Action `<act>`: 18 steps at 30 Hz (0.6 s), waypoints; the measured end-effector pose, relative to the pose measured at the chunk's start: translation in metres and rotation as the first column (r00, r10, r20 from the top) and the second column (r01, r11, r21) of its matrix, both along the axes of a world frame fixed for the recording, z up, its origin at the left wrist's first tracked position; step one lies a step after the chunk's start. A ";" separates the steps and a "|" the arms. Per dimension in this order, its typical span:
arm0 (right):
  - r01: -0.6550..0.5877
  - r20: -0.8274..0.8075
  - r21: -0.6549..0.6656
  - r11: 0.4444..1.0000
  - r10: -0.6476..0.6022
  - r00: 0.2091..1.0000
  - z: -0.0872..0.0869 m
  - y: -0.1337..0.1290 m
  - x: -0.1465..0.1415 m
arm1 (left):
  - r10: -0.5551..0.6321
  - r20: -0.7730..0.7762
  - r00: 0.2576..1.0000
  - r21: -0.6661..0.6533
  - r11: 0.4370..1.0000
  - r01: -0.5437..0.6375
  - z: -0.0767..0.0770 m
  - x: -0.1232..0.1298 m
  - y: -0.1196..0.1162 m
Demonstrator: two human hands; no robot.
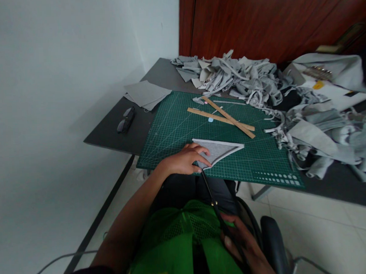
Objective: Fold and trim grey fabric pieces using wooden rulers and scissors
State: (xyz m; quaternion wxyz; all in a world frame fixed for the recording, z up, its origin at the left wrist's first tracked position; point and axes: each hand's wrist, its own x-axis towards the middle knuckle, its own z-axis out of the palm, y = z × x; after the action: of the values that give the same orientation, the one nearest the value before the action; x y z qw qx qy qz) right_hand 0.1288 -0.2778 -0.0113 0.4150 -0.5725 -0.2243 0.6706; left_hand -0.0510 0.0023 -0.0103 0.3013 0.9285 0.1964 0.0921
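A grey, roughly triangular fabric piece (221, 148) with pale edging lies near the front edge of the green cutting mat (173, 133). Over its left end rests my left hand (188, 159), palm down with fingers spread on the cloth. My right hand (240, 239) is wrapped round the handles of long black scissors (212, 198) below the table edge. The blades point up and away, and their tips touch or nearly touch the fabric's lower corner beside my left fingertips.
Two crossed wooden rulers (221, 118) lie on the mat. Glasses (126, 120) and flat grey sheets (146, 94) are at the left. Scrap fabric (234, 72) is heaped at the back and right, near a white box (332, 94). A chair armrest (274, 244) stands at lower right.
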 end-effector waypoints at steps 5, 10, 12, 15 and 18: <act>-0.027 0.023 0.052 0.998 0.026 0.999 -0.006 0.006 -0.006 | -0.005 -0.007 1.000 0.002 1.000 0.005 -0.001 0.001 0.001; -0.104 0.027 0.073 0.992 0.102 0.994 -0.017 0.009 -0.003 | -0.005 -0.017 1.000 0.009 1.000 0.005 0.001 0.001 0.001; -0.108 0.034 0.080 0.991 0.106 0.994 -0.017 0.009 -0.002 | -0.005 -0.024 1.000 0.013 1.000 0.005 0.001 0.001 0.001; -0.066 0.069 0.085 0.994 0.061 0.996 -0.013 0.008 -0.003 | -0.007 -0.032 0.999 0.018 1.000 0.008 0.002 0.000 0.000; -0.052 0.077 0.070 0.996 0.046 0.996 -0.008 0.008 -0.006 | -0.012 -0.033 0.999 0.017 1.000 0.013 0.002 0.000 0.000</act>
State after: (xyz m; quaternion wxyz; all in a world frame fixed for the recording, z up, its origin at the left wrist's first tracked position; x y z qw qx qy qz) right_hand 0.1230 -0.2703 -0.0198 0.4100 -0.5766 -0.2777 0.6498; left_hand -0.0509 0.0024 -0.0083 0.2906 0.9337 0.1948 0.0765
